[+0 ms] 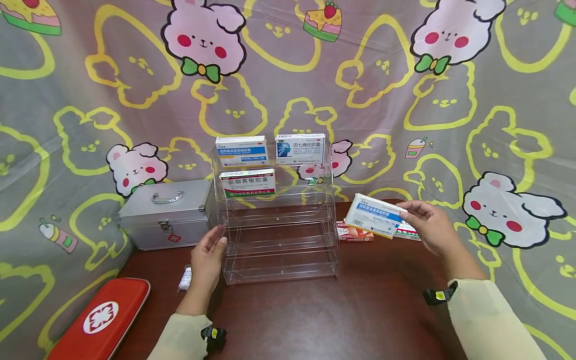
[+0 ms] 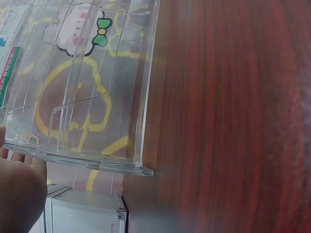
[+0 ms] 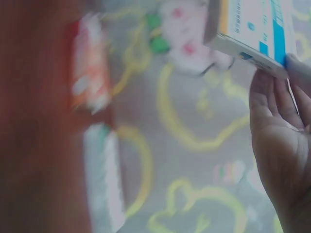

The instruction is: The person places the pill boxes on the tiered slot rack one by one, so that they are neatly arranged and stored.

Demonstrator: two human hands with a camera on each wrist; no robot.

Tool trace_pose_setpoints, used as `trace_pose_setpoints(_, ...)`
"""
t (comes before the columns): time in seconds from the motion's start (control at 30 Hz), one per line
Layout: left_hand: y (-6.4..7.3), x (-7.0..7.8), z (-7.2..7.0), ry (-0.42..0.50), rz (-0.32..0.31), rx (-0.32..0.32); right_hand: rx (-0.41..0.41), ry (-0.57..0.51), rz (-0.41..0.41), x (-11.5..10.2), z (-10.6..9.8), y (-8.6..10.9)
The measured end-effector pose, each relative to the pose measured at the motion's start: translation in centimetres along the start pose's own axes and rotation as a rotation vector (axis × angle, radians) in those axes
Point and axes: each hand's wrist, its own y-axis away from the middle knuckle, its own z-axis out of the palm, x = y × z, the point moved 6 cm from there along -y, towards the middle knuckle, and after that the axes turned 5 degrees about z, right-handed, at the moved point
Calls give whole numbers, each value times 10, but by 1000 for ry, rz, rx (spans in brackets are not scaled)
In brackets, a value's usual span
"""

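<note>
A clear acrylic tiered display rack (image 1: pixel 280 260) stands on the table. My left hand (image 1: pixel 208 260) holds its left side edge; in the left wrist view, the thumb and fingers of that hand (image 2: pixel 22 189) lie on either side of the panel. Right of the rack, my right hand (image 1: pixel 429 227) pinches the right end of a white and blue medicine box (image 1: pixel 375 215), raised above the table and slightly tilted. On the rack's top tier sit a similar white and blue box (image 1: pixel 242 151) and a capsule box with a head picture (image 1: pixel 300 149). A green and red box (image 1: pixel 248 183) sits one tier lower.
Behind the held box lie an orange and white box (image 1: pixel 355 232) and a green and white box (image 1: pixel 407 231). At left are a silver case (image 1: pixel 164 215), a red first-aid pouch (image 1: pixel 105 317) and a small white packet (image 1: pixel 185 278). A patterned curtain (image 1: pixel 288 75) hangs behind.
</note>
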Motion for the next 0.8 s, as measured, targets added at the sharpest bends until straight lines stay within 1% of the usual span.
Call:
trace_pose_setpoints(0.1, 1, 2, -1, -1, -2, 2, -16, -212, -107, -32, 20, -14)
trace_pose_setpoints(0.17, 1, 3, -2, 1, -3, 5, -19, -292, -173, -52, 37, -24)
trace_pose_setpoints(0.27, 1, 4, -3, 7, 6, 7, -16, -342, -249, -80, 64, -41)
trace_pose_setpoints(0.3, 1, 3, -3, 11, 10, 10, -11, -338, -266, -88, 73, -46)
trace_pose_setpoints(0.4, 1, 3, -4, 19, 27, 17, 19, -264, -313, -110, 99, -62)
trace_pose_setpoints(0.53, 2, 0, -4, 29, 32, 21, 40, -137, -355, -127, 126, -83)
trace_pose_setpoints(0.63, 3, -1, -2, 35, 30, 12, 63, -54, -361, -131, 139, -95)
trace_pose_setpoints(0.73, 3, -2, -1, 34, 30, 8, 107, 20, -338, -131, 146, -103)
trace_pose_setpoints(0.8, 2, -1, -1, 31, 34, 7, 135, 42, -317, -129, 148, -106)
